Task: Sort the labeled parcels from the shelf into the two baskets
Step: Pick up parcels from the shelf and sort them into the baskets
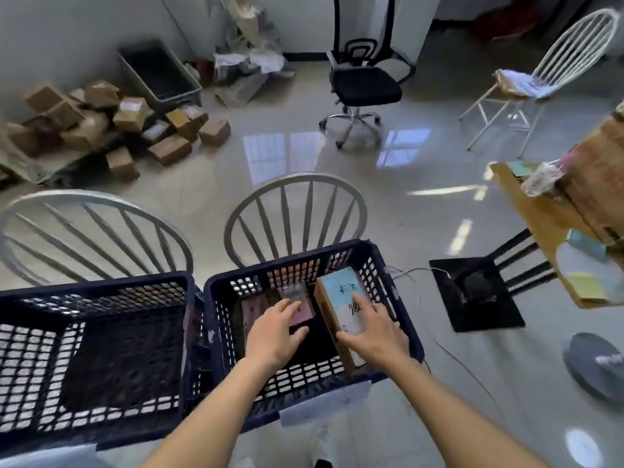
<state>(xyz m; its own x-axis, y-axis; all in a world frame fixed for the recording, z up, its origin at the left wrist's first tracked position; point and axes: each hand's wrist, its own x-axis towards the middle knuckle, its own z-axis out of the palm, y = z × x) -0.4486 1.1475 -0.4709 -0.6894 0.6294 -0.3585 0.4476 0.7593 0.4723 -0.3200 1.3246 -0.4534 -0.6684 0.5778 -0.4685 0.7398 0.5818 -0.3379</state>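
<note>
Parcel (341, 309) w/ blue label sits inside right basket (405, 319), against its right wall. Right hand (374, 336) grips its near end; left hand (275, 332) lies relaxed on a smaller box (304, 315) beside it, fingers approx straight. Best lower it flat, then let go; left basket (101, 336) looks empty.

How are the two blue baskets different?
The right basket holds parcels and both hands are inside it; the left basket shows only its bare bottom. The right basket sits turned at an angle; the left basket lies straighter. Both are dark blue plastic with grid holes.
</note>
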